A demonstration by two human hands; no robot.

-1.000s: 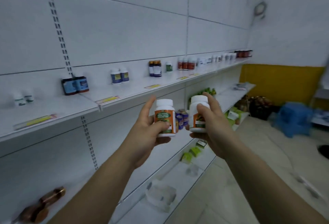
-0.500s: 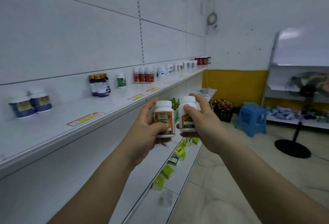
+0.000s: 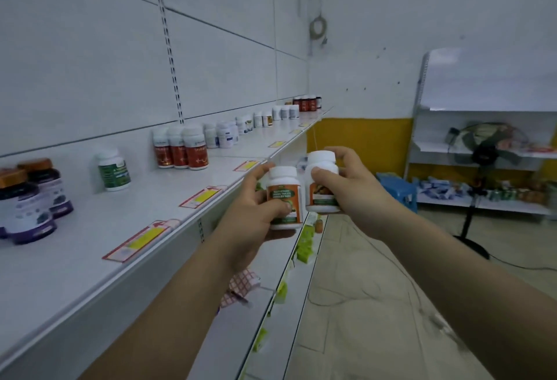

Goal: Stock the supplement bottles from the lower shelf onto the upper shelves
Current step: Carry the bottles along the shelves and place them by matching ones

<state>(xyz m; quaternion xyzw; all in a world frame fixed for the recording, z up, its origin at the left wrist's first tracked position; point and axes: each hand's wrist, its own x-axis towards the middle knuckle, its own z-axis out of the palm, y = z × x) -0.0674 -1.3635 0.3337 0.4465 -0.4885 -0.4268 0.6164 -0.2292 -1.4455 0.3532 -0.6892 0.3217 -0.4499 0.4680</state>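
My left hand (image 3: pixel 251 210) grips a white supplement bottle with an orange and green label (image 3: pixel 284 197), upright, just off the front edge of the upper shelf (image 3: pixel 90 247). Beside it my right hand (image 3: pixel 349 186) holds a second white bottle (image 3: pixel 321 180) of the same kind, slightly higher, fingers curled over its cap and side. The two bottles almost touch. Along the upper shelf stand purple-labelled jars (image 3: pixel 28 201), a green-labelled bottle (image 3: pixel 114 170), three red-labelled bottles (image 3: pixel 180 150) and several white ones farther back.
Price tags (image 3: pixel 202 197) line the shelf's front edge. Lower shelves (image 3: pixel 271 304) hold green packs and a checked pink item. A blue stool (image 3: pixel 398 189), a standing fan (image 3: pixel 482 150) and another rack (image 3: pixel 482 201) stand across the tiled floor.
The view has swung right along the shelf and closer to it. Both hands keep their bottles, now nearer the shelf edge, the right bottle a little higher than the left.
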